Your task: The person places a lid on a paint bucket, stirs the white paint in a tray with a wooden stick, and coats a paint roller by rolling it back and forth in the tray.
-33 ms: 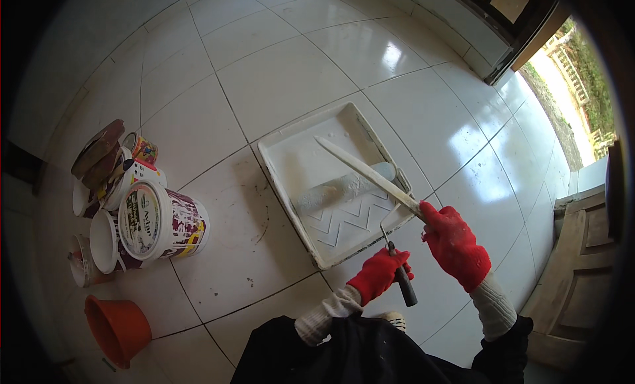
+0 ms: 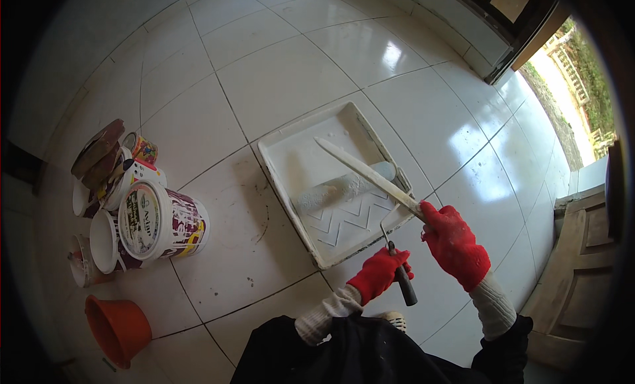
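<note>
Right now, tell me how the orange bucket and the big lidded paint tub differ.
The orange bucket stands upright and open, plain, alone near the lower left. The paint tub lies on its side, closed with a white lid, its wall covered in a printed label, packed among other containers. The tub looks larger. Both are round and rest on the tiled floor.

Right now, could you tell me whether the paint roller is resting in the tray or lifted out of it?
In the tray: the paint roller lies across the white tray, its handle gripped by the left hand.
</note>
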Available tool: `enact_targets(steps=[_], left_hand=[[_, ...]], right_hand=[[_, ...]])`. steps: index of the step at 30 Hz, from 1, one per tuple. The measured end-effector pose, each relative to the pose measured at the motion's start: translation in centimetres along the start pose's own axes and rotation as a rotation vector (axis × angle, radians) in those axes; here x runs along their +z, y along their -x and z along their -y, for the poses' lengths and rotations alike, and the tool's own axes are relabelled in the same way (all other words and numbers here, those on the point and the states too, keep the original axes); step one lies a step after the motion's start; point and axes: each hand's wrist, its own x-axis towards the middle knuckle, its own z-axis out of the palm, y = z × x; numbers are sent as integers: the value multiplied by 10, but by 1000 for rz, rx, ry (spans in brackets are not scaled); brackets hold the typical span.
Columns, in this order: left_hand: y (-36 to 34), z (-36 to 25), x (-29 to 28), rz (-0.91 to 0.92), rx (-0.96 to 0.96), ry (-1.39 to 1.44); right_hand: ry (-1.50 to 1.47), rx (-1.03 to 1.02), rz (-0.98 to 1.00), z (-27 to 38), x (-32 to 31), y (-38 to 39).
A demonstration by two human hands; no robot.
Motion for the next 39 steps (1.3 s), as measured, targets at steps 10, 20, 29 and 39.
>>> enact_targets(steps=[10,20,29,39], left_hand=[[-11,7,-6,36,8,3],[-7,7,-4,29,26,-51],[-7,6,-6,146,89,-109],[-30,32,-22,60,393,-726]], right_hand=[[-200,64,-27,-5,21,-5],[-459,231,144,7,21,0],[-760,368,392,19,31,-11],[-257,107,373,12,57,-15]])
